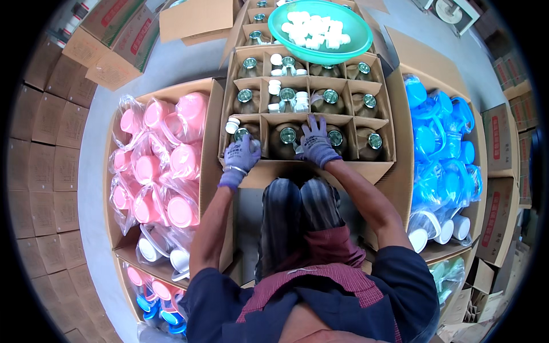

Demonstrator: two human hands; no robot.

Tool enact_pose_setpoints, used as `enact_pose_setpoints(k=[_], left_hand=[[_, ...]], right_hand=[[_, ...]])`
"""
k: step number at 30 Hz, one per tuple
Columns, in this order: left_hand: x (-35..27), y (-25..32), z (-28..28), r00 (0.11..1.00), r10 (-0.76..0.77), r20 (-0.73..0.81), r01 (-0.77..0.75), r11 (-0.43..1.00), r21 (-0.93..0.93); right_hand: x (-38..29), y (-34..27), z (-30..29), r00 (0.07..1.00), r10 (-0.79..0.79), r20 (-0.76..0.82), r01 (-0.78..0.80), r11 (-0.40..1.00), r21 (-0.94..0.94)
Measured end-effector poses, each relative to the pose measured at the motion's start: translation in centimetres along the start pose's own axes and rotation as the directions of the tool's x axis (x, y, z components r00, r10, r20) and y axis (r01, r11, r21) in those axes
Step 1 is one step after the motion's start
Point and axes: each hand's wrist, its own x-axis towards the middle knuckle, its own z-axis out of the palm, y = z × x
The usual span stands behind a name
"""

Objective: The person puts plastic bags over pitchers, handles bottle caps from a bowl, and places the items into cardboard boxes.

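Note:
My left hand [241, 155], in a grey-purple printed work glove, is at the front left compartment of a divided cardboard carton [279, 166]. Its fingers reach beside the round mouth of a glass flask liner [241, 133]; whether they grip anything is hidden. White plastic stoppers [232, 125] sit on the carton's edge just above. Gloved alike, my right hand [318, 141] spreads its fingers over the cardboard divider between two more liners, one on the left [288, 135] and one on the right [335, 138]. A small clear piece [299, 149] shows by its thumb side.
A turquoise basin [296, 53] of white stoppers rests across the carton's far part. Open cartons flank me, with bagged pink plastic jugs [146, 169] on the left and blue ones [451, 178] on the right. Stacked cartons [43, 167] line the left side.

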Motion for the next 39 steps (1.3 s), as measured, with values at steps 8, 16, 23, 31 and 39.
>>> enact_pose_setpoints(k=[8, 16, 23, 31, 39], left_hand=[[1.6, 5.3, 4.3, 0.72, 0.433, -0.541, -0.34, 0.901, 0.269], [2.9, 9.7, 4.5, 0.995, 0.046, -0.094, -0.026, 0.979, 0.204], [3.7, 9.5, 0.7, 0.987, 0.113, 0.11, -0.125, 0.986, 0.11], [4.1, -9.2, -3.3, 0.739, 0.646, -0.192, -0.51, 0.722, 0.467], [6.1, -7.7, -1.0, 0.924, 0.369, -0.097, -0.207, 0.698, 0.686]], right_hand=[[-3.5, 4.4, -4.1, 0.957, 0.27, -0.108, -0.19, 0.861, 0.472], [-4.0, 3.7, 0.9, 0.953, 0.286, -0.099, -0.207, 0.854, 0.477], [-4.1, 4.0, 3.5, 0.901, 0.32, -0.293, -0.101, 0.811, 0.576], [3.6, 4.7, -3.2, 0.935, 0.217, -0.282, 0.0, 0.792, 0.61], [12.0, 6.5, -3.9, 0.97, 0.119, -0.21, -0.043, 0.942, 0.334]])
